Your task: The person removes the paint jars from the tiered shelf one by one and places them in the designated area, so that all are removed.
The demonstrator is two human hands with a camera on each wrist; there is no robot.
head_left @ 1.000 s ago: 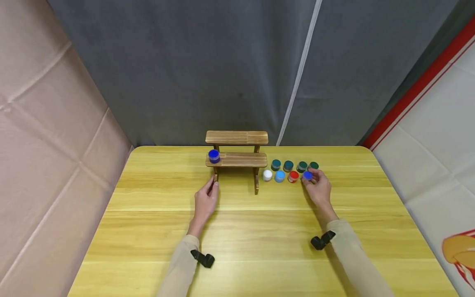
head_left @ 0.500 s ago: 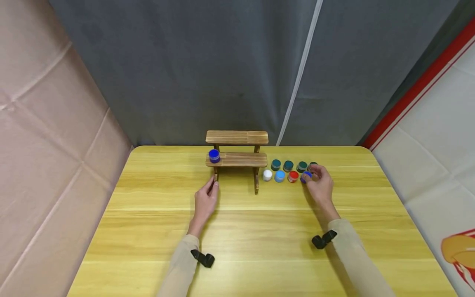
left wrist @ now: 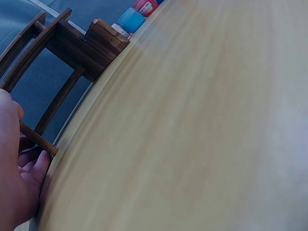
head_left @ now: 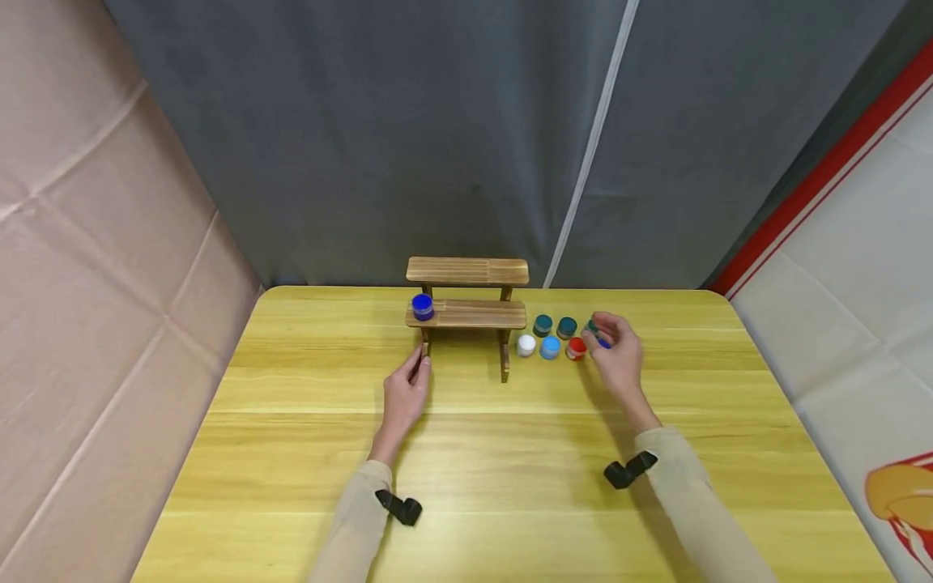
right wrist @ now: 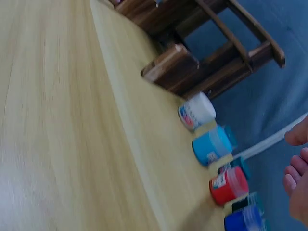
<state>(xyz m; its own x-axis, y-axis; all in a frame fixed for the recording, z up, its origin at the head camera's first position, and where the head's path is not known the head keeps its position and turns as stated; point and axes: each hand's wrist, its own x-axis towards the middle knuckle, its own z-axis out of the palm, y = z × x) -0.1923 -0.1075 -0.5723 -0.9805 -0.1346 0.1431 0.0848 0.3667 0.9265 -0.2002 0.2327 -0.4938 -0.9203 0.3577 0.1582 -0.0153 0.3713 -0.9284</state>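
My left hand [head_left: 405, 398] grips the front foot of the small two-tier wooden stand [head_left: 474, 314], thumb and fingers on either side of the wood in the left wrist view. A blue paint jar [head_left: 422, 307] sits at the left end of the stand's lower tier. My right hand [head_left: 619, 356] hovers over the right end of the grouped jars, fingers bent and nothing seen between them. Beneath it, partly covered, are another blue jar [right wrist: 240, 220] and a dark green jar [right wrist: 247, 202]. A red jar [head_left: 576, 348] stands just left of its fingertips.
Left of the red jar stand a light blue jar [head_left: 550, 347] and a white jar [head_left: 526, 346]. Two dark teal jars [head_left: 543, 325] are in the row behind. A grey curtain [head_left: 408, 146] hangs behind the table [head_left: 466, 486].
My right hand has come off the blue jar at the right end, lifted and shifted slightly left. That jar stays on the table. My left hand keeps its place on the stand.
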